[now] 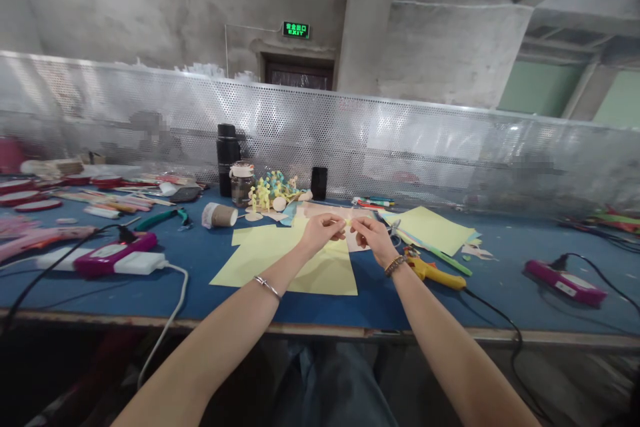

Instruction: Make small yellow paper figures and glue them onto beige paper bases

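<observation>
Both hands meet above the table, fingertips pinched close together. Between them shows a tiny pale yellow piece (349,221), too small to make out its shape; it looks like paper. My left hand (323,232) is closed on its left side, and my right hand (369,235) is closed on its right. Beneath them lie large yellow paper sheets (280,267) and a pale pink sheet (325,211). Just right of my right hand, partly hidden by it, are scissors (395,232). A yellow hot glue gun (437,273) lies by my right wrist.
Behind stand small yellow and blue paper shapes (273,193), a jar (243,181), a black thermos (227,157) and a phone (319,183). A paper cup (220,215) lies tipped. Purple power strips (565,282) with cables sit on both sides. More yellow paper (435,227) lies right.
</observation>
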Available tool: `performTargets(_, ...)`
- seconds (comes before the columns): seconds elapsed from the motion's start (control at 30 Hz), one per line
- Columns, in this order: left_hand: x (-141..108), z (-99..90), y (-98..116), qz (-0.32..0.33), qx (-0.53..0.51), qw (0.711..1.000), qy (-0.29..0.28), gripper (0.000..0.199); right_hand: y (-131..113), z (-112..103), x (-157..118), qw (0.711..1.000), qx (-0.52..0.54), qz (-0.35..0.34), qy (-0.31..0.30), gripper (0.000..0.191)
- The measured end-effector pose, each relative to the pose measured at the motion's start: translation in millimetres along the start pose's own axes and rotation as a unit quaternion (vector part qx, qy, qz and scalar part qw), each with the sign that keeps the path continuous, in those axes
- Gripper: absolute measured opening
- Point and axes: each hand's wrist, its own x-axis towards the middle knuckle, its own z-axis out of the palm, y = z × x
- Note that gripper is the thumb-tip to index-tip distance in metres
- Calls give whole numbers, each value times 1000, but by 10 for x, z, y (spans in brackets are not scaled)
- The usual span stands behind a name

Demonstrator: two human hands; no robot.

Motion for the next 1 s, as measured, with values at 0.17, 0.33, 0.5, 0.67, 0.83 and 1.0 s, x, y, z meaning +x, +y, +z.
performTargets(0.17, -12, 6, 18, -11, -11, 1000, 1, 33, -4, 7, 0, 999, -37, 1, -15, 30)
performTargets(0.33, -23, 21, 31, -28, -43, 999, -15, 33, -1, 6, 0, 998, -55, -2, -5, 30)
performTargets(0.5, -31, 28, 44, -39, -59, 997, -19, 30, -41, 17, -12, 999, -35, 2, 10, 30)
performTargets(0.67, -18, 24, 12, -20, -41, 999, -20, 30, -42, 12, -16, 999, -31, -2, 16, 30)
performTargets(0.83, 9, 14, -57, 0, -24, 999, -27, 28, -40, 10, -15, 999, -29, 0, 20, 31)
performTargets(1.0, -1, 13, -50, -10, -26, 999, -42, 28, -27, 10, -5, 999, -34, -3, 18, 30)
